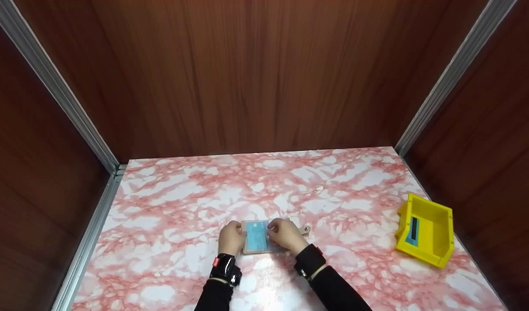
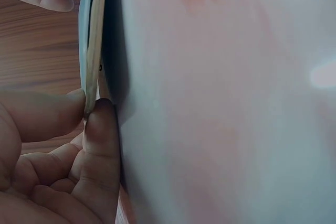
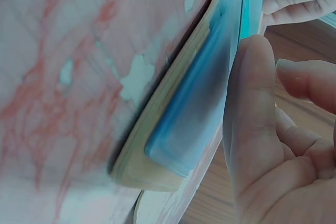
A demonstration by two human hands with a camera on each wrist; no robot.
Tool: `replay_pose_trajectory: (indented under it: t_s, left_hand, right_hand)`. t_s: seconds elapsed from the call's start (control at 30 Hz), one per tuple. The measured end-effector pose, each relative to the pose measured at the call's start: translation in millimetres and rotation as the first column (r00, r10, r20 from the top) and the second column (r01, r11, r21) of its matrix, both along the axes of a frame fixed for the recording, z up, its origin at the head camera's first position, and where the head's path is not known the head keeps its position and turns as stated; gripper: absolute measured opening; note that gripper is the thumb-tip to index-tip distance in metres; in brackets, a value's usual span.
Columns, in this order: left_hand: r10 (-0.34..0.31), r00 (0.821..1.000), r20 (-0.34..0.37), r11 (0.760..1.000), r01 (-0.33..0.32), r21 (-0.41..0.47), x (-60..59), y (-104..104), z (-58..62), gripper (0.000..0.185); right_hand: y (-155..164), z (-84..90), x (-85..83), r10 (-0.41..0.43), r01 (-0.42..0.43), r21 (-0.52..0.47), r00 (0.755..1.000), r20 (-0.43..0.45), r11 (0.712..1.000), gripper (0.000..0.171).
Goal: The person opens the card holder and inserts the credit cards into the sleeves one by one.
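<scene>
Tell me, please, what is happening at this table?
A person handles a tan card holder. The left hand pinches its edge, and the right hand touches a translucent sleeve. A blue card shows at the holder's left. A yellow bin at the right of the table has a blue, black-striped item inside.

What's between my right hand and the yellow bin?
In the head view, a light tab sticks out beside your right hand; beyond it, only bare marbled tabletop stretches to the yellow bin.
</scene>
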State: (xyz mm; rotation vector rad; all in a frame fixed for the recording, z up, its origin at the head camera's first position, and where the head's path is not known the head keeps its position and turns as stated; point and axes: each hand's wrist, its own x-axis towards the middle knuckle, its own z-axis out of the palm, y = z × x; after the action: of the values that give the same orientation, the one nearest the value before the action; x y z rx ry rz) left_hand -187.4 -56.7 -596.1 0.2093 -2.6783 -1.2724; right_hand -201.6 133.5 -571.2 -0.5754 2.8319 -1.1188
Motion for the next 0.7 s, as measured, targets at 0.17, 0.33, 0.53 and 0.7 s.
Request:
replay_pose_trajectory:
  t_s: [0.17, 0.33, 0.53, 0.7]
  left_hand:
    - [0.001, 1.000, -0.011, 1.000, -0.001, 0.002, 0.1, 0, 0.1, 0.025]
    - [0.002, 1.000, -0.010, 1.000, -0.002, 0.000, 0.6, -1, -0.5, 0.025]
    - [-0.001, 1.000, 0.017, 1.000, 0.001, -0.002, 0.4, 0, 0.7, 0.025]
    - [0.004, 1.000, -0.003, 1.000, -0.004, -0.006, 1.2, 0, 0.7, 0.024]
  right_hand:
    - [5, 2.5, 0.0, -0.010, 0.011, -0.027, 0.999, 0.047, 1.000, 0.015]
    - [12, 6.0, 1.1, -0.025, 0.036, -0.078, 0.991, 0.134, 0.996, 0.015]
    - [25, 9.9, 2.7, -0.038, 0.054, -0.107, 0.989, 0.145, 0.993, 0.018]
    - [38, 12.5, 2.3, -0.067, 0.083, -0.122, 0.989, 0.135, 0.989, 0.017]
